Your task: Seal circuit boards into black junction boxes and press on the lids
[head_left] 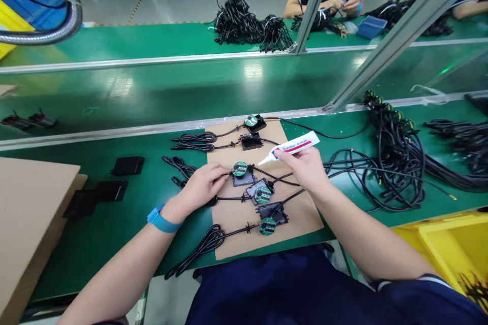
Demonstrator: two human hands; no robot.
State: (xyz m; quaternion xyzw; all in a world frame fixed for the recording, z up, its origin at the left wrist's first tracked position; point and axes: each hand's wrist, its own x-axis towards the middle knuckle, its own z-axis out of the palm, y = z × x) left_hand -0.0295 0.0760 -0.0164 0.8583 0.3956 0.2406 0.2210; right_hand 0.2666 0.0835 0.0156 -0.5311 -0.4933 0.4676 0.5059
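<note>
My right hand point(308, 170) grips a white glue tube point(297, 145) with red and blue print. Its narrow nozzle points down left, close to a black plastic case point(243, 179) that has a round green circuit board point(240, 168) at its top edge. My left hand point(206, 183) is closed at the left of this board, fingertips on the black cable point(230, 173) there. More open cases with boards and cables lie in a column on a sheet of brown cardboard point(232, 241), two beyond my hands and two nearer me.
Black case covers point(127, 165) lie at left beside a cardboard box point(30, 203). Tangled black cables point(400, 162) cover the bench at right, above a yellow bin point(446, 249). Beyond a metal frame post point(381, 45), a co-worker's hands point(345, 6) handle cables near a blue tray point(371, 26).
</note>
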